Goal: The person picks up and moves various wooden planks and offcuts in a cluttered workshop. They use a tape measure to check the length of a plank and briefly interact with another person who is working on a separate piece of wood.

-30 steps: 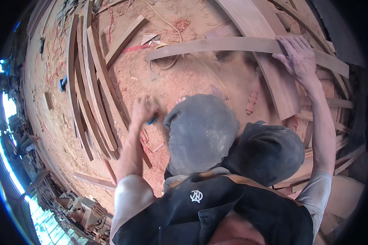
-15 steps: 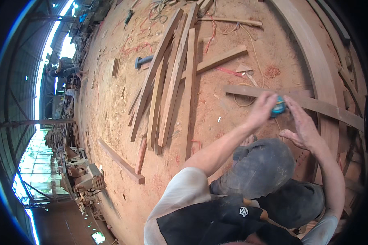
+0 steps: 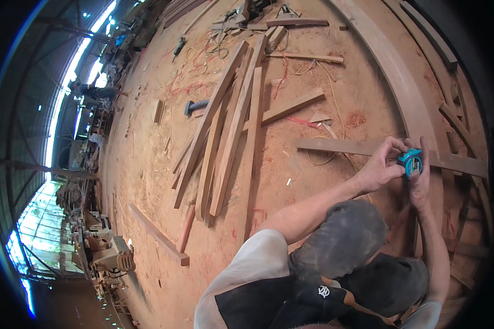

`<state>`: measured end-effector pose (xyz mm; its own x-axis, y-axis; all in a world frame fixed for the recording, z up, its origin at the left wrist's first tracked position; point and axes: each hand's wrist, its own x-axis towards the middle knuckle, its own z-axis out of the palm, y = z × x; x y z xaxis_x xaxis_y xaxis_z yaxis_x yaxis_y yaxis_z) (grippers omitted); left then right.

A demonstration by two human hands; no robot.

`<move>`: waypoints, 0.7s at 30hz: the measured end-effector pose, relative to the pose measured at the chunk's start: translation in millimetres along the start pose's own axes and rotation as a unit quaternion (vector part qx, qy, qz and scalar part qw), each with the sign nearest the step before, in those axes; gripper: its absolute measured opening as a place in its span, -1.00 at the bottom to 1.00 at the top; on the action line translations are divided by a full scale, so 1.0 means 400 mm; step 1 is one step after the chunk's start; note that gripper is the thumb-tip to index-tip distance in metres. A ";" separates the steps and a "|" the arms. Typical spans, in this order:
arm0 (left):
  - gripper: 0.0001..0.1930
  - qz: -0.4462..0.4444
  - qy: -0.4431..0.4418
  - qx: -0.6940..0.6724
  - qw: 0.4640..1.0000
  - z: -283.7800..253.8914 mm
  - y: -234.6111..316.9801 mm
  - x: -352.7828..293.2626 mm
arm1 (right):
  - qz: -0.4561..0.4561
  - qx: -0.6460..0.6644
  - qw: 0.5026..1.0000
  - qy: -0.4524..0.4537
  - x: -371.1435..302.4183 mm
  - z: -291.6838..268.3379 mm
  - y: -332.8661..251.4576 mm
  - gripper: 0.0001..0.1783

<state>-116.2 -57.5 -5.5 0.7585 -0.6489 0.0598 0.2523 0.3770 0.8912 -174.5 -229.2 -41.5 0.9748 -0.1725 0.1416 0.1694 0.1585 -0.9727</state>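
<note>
A teal tape measure [image 3: 410, 162] is up between my two hands, over a wooden board [image 3: 340, 146] that lies crosswise. My left hand [image 3: 383, 167] grips its left side, thumb and fingers bent against the case. On the other side my right hand [image 3: 420, 183] is closed around it, with a finger along the edge and the thumb low on the case. Whether any blade is drawn out is hidden by the fingers. Both my knees [image 3: 351, 236] are bent just below my hands.
Several long timber pieces [image 3: 237, 129] lie piled left of centre, beside a dark tool [image 3: 195, 107]. A large beam [image 3: 400, 82] curves down the right. Cords and red string [image 3: 284, 82] trail over the dusty floor. Machinery [image 3: 112, 256] stands left; a person [image 3: 96, 91] is far off.
The tape measure has moved right and slightly down with my left hand. My right hand, spread and apart from it before, has closed on it. The view has shifted, so the floor things sit lower.
</note>
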 end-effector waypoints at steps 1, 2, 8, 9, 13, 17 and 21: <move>-0.56 0.012 0.008 -0.010 1.000 0.002 -0.004 0.000 | 0.011 0.082 0.996 -0.022 0.005 0.002 0.002 0.25; -0.56 0.038 0.010 0.067 0.997 0.001 -0.007 -0.002 | 0.056 0.116 0.991 -0.020 0.009 0.001 0.001 0.19; -0.64 0.126 0.072 0.481 0.865 -0.035 0.000 -0.014 | 0.164 0.185 0.960 -0.132 -0.008 -0.029 -0.052 -0.04; -0.66 0.089 0.064 0.430 0.896 -0.041 0.004 -0.015 | 0.147 0.129 0.972 -0.130 -0.006 -0.032 -0.058 -0.06; -0.67 -0.025 0.037 0.270 0.962 -0.041 0.017 -0.020 | 0.094 -0.038 0.984 -0.146 0.002 -0.030 -0.068 -0.09; -0.68 -0.056 0.001 0.198 0.979 -0.037 0.016 -0.020 | 0.124 -0.121 0.978 -0.117 0.008 -0.030 -0.099 -0.03; -0.68 -0.127 -0.053 0.176 0.975 -0.059 -0.012 -0.016 | 0.109 -0.349 0.914 -0.175 0.004 -0.037 -0.137 -0.05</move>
<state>-108.3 -39.5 -20.7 0.6283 -0.7627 -0.1533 0.1873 -0.0430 0.9814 -184.2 -252.4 9.5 0.9818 0.1307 -0.1380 -0.0489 -0.5277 -0.8480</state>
